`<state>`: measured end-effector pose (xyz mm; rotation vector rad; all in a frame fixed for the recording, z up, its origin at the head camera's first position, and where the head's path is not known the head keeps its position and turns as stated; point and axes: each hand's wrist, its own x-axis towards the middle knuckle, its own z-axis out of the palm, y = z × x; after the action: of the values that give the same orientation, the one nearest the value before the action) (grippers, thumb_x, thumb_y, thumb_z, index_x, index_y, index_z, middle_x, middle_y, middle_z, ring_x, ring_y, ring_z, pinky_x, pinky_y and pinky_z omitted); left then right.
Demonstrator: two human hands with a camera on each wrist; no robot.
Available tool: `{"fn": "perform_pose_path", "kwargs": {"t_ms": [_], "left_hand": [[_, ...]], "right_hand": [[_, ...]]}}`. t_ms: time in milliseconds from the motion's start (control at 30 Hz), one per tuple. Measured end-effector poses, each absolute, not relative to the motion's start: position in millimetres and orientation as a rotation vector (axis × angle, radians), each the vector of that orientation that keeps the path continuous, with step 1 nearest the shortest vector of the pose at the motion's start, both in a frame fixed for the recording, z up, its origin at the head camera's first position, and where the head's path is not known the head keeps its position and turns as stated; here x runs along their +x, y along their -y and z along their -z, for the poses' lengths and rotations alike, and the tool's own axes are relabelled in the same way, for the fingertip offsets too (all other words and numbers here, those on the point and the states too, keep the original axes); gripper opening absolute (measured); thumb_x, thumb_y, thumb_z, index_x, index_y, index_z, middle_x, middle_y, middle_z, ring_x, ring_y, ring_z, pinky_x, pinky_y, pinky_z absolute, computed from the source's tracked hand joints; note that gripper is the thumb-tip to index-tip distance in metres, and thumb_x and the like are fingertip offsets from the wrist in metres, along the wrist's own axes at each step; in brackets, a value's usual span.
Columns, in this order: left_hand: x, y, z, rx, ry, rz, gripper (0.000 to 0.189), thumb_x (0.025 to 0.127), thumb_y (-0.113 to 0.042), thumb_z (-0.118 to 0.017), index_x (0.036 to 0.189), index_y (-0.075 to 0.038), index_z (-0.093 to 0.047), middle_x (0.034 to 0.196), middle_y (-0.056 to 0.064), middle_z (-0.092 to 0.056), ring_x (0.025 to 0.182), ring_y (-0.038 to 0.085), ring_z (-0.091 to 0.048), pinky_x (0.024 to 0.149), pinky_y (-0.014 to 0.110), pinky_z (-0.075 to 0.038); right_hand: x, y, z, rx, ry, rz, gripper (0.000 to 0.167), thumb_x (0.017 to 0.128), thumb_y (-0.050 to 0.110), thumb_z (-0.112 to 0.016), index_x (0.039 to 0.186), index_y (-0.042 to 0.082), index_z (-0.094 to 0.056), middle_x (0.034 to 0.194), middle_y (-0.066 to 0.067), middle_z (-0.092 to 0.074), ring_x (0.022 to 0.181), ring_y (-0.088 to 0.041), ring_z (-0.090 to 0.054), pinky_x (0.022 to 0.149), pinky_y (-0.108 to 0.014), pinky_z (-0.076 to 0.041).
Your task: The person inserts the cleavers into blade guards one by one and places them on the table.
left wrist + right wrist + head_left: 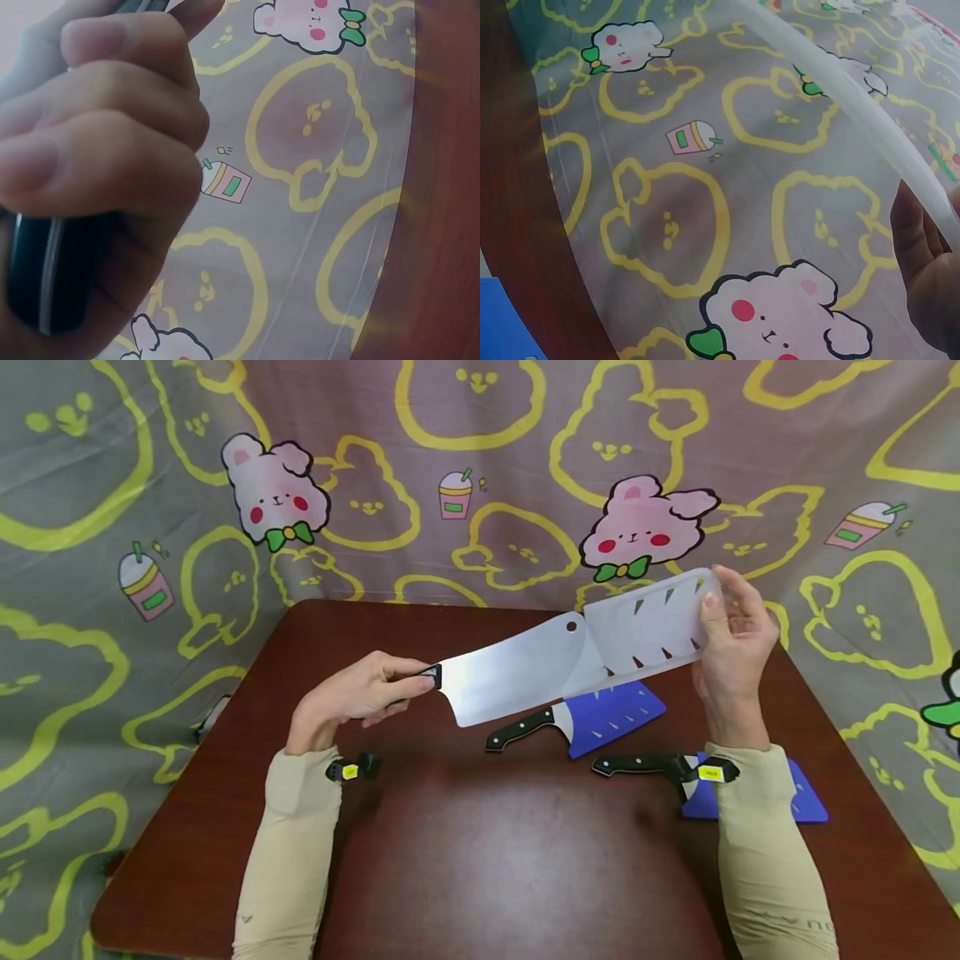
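A cleaver (510, 670) with a broad steel blade is held above the table, its black handle (56, 277) gripped by my left hand (367, 689). Over the blade's far end sits a translucent white blade cover (648, 622) with slits along both edges. My right hand (735, 639) pinches that cover at its outer end, thumb on the near face. The hole near the blade's tip shows just outside the cover's mouth. In the right wrist view the cover's pale edge (840, 82) runs down to my fingers.
On the brown table (480, 860) below lie two more cleavers in blue covers, one blue cover (615, 718) in the middle, another blue cover (810, 793) at right, partly behind my right forearm. A patterned curtain (510, 460) hangs around the table's back and sides.
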<state>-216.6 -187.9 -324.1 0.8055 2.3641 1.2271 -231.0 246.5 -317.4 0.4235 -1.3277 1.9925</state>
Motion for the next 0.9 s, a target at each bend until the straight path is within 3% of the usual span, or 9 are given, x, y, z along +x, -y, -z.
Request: {"fn": "perform_pose_path", "kwargs": {"t_ms": [267,400,900], "left_hand": [[-216,179,325,0.865,-2.397,-1.185,0.016,0.097,-0.035,-0.061,0.102,-0.022,-0.069,0.052,0.003,-0.039,0.035,0.023,-0.038,0.037,0.031,-0.035],[-216,173,326,0.864,-2.461,-1.148,0.022,0.098,-0.039,-0.058,0.089,-0.02,-0.062,0.052,0.001,-0.038,0.035,0.02,-0.036,0.038,0.032,-0.036],[-211,146,326,0.837,-2.506,-1.154,0.025,0.1,-0.04,-0.054,0.089,-0.018,-0.056,0.058,0.001,-0.043,0.036,0.016,-0.035,0.037,0.032,-0.037]], "right_hand": [[-230,-228,325,0.472,1.494,-1.924,0.029,0.094,-0.002,-0.058,0.123,-0.005,-0.063,0.099,-0.009,-0.07,0.087,-0.017,-0.068,0.069,-0.023,-0.057],[-230,-210,333,0.426,1.611,-1.909,0.03,0.095,0.003,-0.059,0.125,0.0,-0.063,0.098,-0.006,-0.068,0.084,-0.013,-0.067,0.065,-0.021,-0.057],[-223,-177,348,0.451,1.702,-1.925,0.031,0.099,0.007,-0.054,0.131,0.005,-0.057,0.106,-0.001,-0.064,0.09,-0.012,-0.065,0.071,-0.022,-0.057]]}}
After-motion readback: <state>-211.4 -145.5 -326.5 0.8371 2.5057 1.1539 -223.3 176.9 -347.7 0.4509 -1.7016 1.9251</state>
